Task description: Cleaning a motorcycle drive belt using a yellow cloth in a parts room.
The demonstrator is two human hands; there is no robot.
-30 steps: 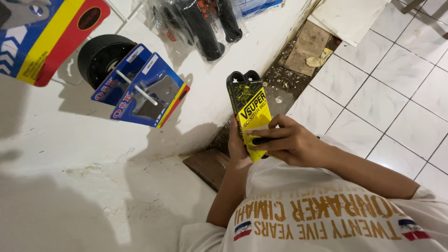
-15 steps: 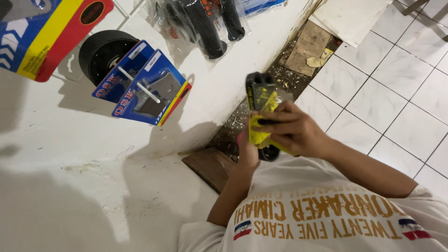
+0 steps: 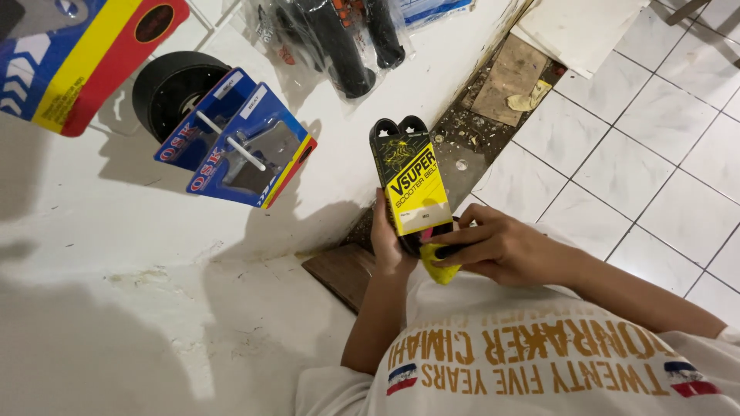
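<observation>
I hold a black drive belt in a yellow-and-black card sleeve [image 3: 410, 185] upright in front of my chest, its printed face toward me. My left hand [image 3: 384, 240] grips its lower left edge from behind. My right hand [image 3: 493, 246] pinches the bottom end with fingers and thumb. A small yellow piece [image 3: 441, 270], cloth or wrapper, I cannot tell which, sticks out beneath my right fingers. My white printed shirt fills the bottom of the head view.
On the white wall hang blue blister packs on pegs [image 3: 231, 146], a black round part [image 3: 166, 85], a red, yellow and blue package [image 3: 77, 58] and bagged black grips [image 3: 339, 38]. Below lie a brown wood piece [image 3: 343, 270], a dirty strip with debris [image 3: 493, 92] and a white tiled floor [image 3: 624, 154].
Half a second ago the belt was turned edge-on and held low between both hands. Now it is turned flat toward me and raised a little.
</observation>
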